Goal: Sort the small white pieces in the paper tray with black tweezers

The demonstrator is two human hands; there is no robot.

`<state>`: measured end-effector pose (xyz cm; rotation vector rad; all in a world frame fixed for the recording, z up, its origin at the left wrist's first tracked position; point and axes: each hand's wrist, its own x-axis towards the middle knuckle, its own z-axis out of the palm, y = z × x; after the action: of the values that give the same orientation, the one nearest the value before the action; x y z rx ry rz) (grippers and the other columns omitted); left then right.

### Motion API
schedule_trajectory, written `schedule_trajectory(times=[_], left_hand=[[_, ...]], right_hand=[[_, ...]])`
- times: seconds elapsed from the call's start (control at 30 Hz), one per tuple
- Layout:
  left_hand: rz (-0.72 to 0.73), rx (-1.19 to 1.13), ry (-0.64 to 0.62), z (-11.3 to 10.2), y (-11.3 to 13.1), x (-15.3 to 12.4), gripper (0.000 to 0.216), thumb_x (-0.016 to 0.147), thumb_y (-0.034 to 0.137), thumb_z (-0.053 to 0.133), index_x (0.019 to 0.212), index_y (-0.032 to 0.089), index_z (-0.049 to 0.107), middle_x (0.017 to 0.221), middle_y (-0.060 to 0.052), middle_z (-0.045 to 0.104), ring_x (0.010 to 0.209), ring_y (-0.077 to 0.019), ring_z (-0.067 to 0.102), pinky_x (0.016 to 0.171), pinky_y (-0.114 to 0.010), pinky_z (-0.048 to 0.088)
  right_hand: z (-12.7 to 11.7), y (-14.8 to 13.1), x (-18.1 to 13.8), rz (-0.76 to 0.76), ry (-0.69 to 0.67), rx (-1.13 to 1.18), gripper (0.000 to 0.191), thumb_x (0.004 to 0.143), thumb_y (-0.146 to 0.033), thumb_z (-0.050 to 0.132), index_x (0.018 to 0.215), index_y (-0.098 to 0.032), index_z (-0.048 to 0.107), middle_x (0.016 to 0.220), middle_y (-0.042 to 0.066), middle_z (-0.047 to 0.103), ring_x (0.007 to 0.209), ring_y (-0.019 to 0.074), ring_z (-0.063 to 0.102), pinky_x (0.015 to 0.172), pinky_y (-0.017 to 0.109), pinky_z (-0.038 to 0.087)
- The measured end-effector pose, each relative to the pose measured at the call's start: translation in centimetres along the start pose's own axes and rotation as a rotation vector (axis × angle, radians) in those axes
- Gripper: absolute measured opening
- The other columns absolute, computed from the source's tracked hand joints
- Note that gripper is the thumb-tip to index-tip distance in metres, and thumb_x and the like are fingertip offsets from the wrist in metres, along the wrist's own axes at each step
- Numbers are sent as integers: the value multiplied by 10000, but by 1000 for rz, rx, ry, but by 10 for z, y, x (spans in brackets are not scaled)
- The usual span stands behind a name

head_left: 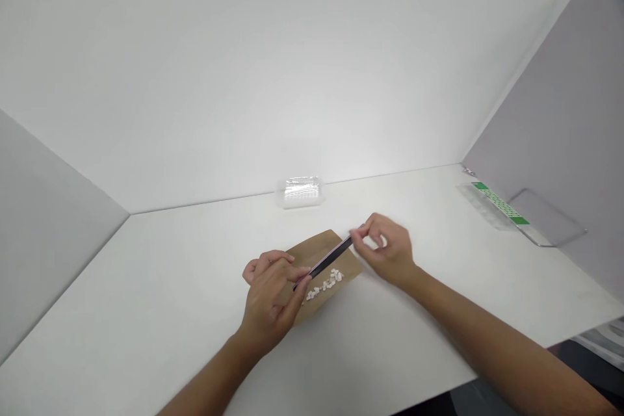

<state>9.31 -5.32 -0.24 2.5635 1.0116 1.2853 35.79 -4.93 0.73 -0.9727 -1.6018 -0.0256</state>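
Note:
A long, thin dark strip [331, 258] with a pale edge slants between my hands above the brown paper. My left hand [270, 296] pinches its lower left end between thumb and fingers. At the upper right end, my right hand [386, 248] is closed with thumb and fingertips together on the strip; this hand is slightly blurred. The brown paper [312, 244] lies flat on the table beneath, partly covered by my left hand. Several small white pieces [333, 278] are scattered on the paper, just below the strip.
Against the back wall stands a clear plastic container [299, 192] with shiny contents. A green and white packet [500, 203] in clear plastic lies at the right, beside a bent metal wire frame [541, 246]. White panels enclose the white table [146, 312] at the back and sides.

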Motion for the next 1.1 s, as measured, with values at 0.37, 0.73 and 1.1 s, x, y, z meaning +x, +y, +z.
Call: schedule_trajectory(times=[0.37,0.73,1.1], left_hand=[[-90,50,-6,1,-2,0,98,986,223,602,1022,274,677,760,11,671,1055,-247,614,920,-446,302],[-154,4,-41,-1,-3,-1,111,990,214,598,1049,271,672,816,5,695,1060,-239,596,945,-454,315],[-125,-2,-29,1,-2,-1,108,989,200,600,1034,275,664,804,11,675,1065,-241,598,938,-448,302]], right_hand=[[-14,-26,3,-70,62,40,494,846,-56,701,695,-247,271,644,-38,538,571,128,573,482,275,429],[-3,5,-1,-53,55,-215,471,859,-109,691,658,-238,285,584,-49,499,599,136,597,499,279,355],[8,1,-4,-63,-20,-180,464,861,-113,678,667,-232,274,606,-48,518,564,119,534,514,276,366]])
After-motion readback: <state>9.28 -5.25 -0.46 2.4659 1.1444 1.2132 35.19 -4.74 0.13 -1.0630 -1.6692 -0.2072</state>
